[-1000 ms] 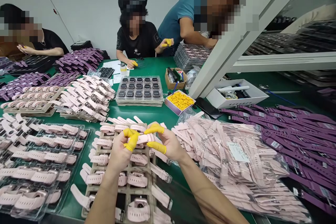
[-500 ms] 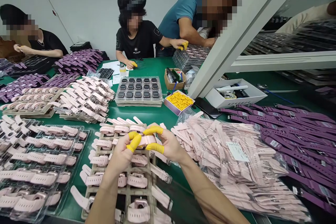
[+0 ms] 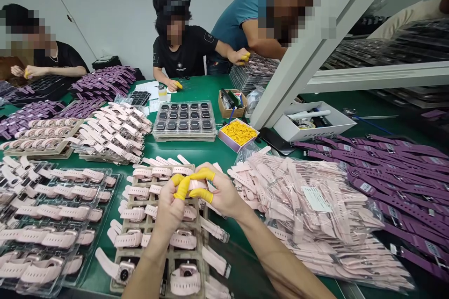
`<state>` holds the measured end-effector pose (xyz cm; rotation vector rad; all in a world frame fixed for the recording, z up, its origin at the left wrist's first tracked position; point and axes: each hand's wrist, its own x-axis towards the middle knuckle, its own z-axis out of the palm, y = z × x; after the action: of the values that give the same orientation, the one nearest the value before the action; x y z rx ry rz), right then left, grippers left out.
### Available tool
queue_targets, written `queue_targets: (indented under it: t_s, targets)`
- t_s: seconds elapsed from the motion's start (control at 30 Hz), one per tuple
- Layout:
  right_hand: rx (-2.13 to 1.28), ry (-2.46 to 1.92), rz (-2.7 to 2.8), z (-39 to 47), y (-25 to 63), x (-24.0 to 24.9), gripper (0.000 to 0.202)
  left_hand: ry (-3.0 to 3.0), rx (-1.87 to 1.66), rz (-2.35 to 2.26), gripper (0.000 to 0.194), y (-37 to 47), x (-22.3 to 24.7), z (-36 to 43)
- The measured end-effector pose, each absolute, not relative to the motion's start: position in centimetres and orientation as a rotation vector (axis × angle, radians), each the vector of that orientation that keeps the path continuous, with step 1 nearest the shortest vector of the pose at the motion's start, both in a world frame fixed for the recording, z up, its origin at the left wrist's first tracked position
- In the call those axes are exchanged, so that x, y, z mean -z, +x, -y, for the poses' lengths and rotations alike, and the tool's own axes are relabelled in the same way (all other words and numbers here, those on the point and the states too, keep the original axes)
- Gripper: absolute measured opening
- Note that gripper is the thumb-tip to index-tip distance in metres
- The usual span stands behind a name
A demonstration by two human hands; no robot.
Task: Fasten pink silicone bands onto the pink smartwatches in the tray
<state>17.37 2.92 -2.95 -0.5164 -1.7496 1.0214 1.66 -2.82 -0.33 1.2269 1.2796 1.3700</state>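
My left hand (image 3: 171,201) and my right hand (image 3: 220,192) meet above the tray, yellow finger cots on their fingertips. Between them is a pink smartwatch (image 3: 199,185), mostly covered by the fingers. The right fingers grip its sides, and the left thumb and finger pinch at its left end, where a strap seems to join. Below lies a beige tray (image 3: 164,258) with rows of watches on pink straps (image 3: 183,239). Loose strap halves (image 3: 214,261) stick out along its right side.
Bagged pink straps (image 3: 298,196) and purple straps (image 3: 396,168) lie to the right. Clear trays of pink watches (image 3: 52,212) stand left. Ahead are a tray of watch cases (image 3: 184,117), a box of yellow finger cots (image 3: 239,134) and a slanted white post (image 3: 315,42). Co-workers sit and lean across the table.
My left hand has shifted slightly right, closer to my right hand, and its pinch now covers more of the watch. My right hand has moved slightly left.
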Motion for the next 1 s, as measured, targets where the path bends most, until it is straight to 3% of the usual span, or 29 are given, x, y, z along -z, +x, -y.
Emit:
queue_targets:
  t_s: [0.17,0.33,0.57,1.0]
  targets:
    - [-1.076,-0.524,1.731,-3.0,17.7,2.7,0.027,1.379,-1.338,-1.362,0.025,1.6,0.6,2.8]
    - [-1.234,-0.472,1.639,-3.1,17.9,2.6,0.033,1.260,-1.321,-1.159,0.041,0.2,0.6,2.7]
    - [-1.557,-0.402,1.424,-2.6,17.6,2.5,0.045,1.025,-1.292,-0.899,0.034,0.4,1.1,3.4]
    - [-1.411,-0.383,1.687,-2.5,17.9,1.5,0.040,0.990,-1.434,-0.957,0.042,1.3,0.9,3.4]
